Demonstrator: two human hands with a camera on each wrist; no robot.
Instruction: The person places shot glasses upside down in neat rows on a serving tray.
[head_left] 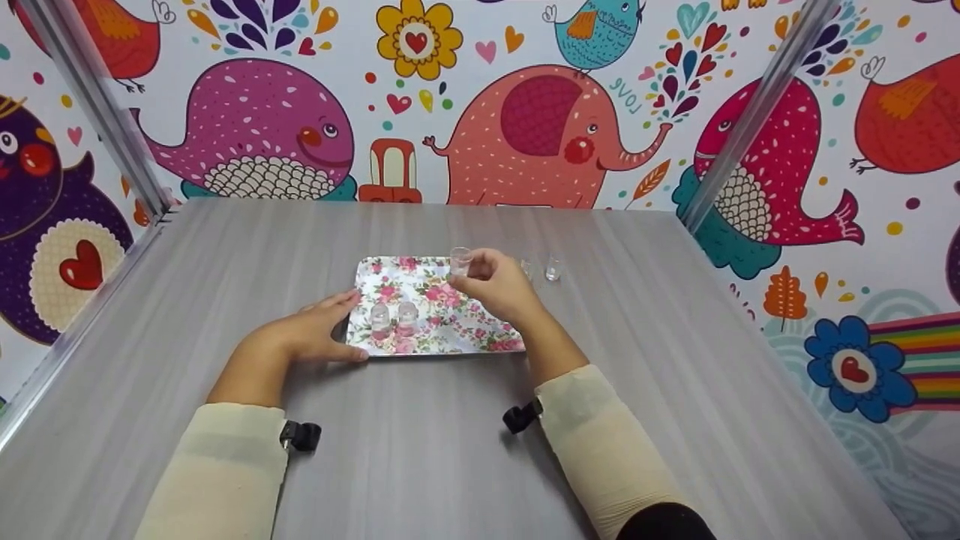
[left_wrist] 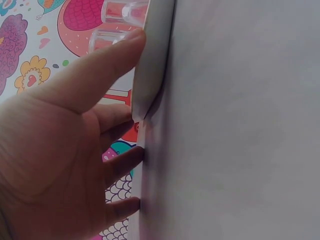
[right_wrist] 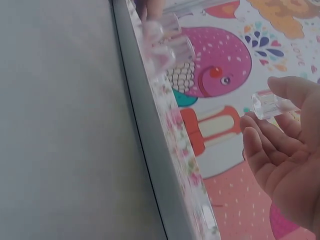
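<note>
My right hand [head_left: 504, 289] pinches a small clear shot glass [head_left: 460, 262] between thumb and fingers, over the far side of a floral tray [head_left: 465, 330]. In the right wrist view this glass [right_wrist: 265, 105] lies tilted in the fingertips, above the tray's rim. My left hand [head_left: 304, 328] rests at the tray's near left corner, thumb on the rim and fingers spread along the left side. Two small clear glasses [head_left: 381, 322] stand side by side on the tray's left part; the left wrist view cuts them off partly behind the thumb.
Beyond the tray's right side, a small clear glass [head_left: 553, 268] stands on the grey table [head_left: 420, 450]; another [head_left: 526, 268] is partly hidden by my right hand. Patterned walls [head_left: 420, 105] and metal posts [head_left: 97, 105] border the table.
</note>
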